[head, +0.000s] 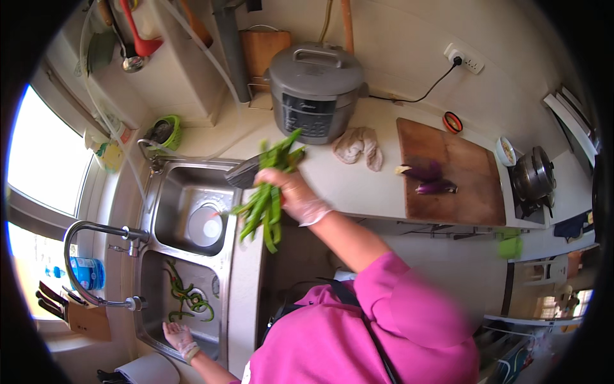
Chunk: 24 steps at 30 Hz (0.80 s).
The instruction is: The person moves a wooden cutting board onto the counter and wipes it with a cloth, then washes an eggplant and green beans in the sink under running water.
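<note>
My right hand point(292, 192), in a clear thin glove, grips a bunch of long green peppers point(261, 211) above the counter edge beside the double sink. The bunch is blurred and hangs at a slant. My left hand point(178, 338), also gloved, is palm up with nothing in it, over the near basin point(158, 269). In that basin lie several curled green peppers point(187, 297) around the drain, some with reddish parts. Just behind my right hand a dark grey object point(243, 173), partly covered, rests at the sink's rim. A pale round item point(206, 224) sits in the far basin.
A grey Midea pressure cooker point(316, 91) stands against the wall near a crumpled cloth point(357, 146). Eggplants point(427, 177) lie on a wooden cutting board point(455, 201) at right, with a pot point(532, 173) beyond. A curved faucet point(76, 240) and knife block point(86, 319) stand at left.
</note>
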Available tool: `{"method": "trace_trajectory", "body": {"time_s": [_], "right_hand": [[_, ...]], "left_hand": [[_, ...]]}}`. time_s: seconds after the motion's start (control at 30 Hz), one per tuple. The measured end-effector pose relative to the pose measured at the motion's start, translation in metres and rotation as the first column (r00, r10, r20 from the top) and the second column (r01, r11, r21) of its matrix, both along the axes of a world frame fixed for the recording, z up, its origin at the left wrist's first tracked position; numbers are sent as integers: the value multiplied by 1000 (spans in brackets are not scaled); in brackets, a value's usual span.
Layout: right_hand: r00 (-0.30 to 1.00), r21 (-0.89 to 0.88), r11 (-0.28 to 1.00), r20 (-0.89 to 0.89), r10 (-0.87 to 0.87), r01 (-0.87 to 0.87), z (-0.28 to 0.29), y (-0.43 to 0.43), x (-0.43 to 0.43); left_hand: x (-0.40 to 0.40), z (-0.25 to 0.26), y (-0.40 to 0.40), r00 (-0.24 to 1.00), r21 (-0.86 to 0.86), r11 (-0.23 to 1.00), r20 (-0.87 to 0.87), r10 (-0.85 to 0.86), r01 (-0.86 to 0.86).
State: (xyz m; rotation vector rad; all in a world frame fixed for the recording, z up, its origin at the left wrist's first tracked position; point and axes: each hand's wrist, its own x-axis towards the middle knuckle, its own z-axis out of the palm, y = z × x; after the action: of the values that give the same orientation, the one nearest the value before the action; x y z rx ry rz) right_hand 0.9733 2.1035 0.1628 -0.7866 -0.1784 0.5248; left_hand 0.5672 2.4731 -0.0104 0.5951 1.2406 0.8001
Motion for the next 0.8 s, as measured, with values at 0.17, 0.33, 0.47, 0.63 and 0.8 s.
{"method": "trace_trajectory", "body": {"time_s": [0.17, 0.33, 0.47, 0.63, 0.8], "right_hand": [[841, -421, 741, 396, -369, 523, 58, -203, 69], [579, -542, 204, 765, -283, 816, 40, -409, 134], [599, -539, -351, 796, 83, 765, -18, -531, 175], [853, -576, -651, 466, 237, 495, -83, -579, 196], [930, -628, -687, 256, 263, 367, -151, -562, 229]], "left_hand": [[45, 32, -19, 999, 7, 999, 13, 52, -52], [95, 35, -45, 999, 7, 999, -38, 32, -32], [114, 36, -69, 991, -32, 995, -94, 92, -96], [117, 53, -106, 990, -52, 998, -138, 40, -48], [58, 69, -92, 974, 6, 997, -211, 83, -83]]}}
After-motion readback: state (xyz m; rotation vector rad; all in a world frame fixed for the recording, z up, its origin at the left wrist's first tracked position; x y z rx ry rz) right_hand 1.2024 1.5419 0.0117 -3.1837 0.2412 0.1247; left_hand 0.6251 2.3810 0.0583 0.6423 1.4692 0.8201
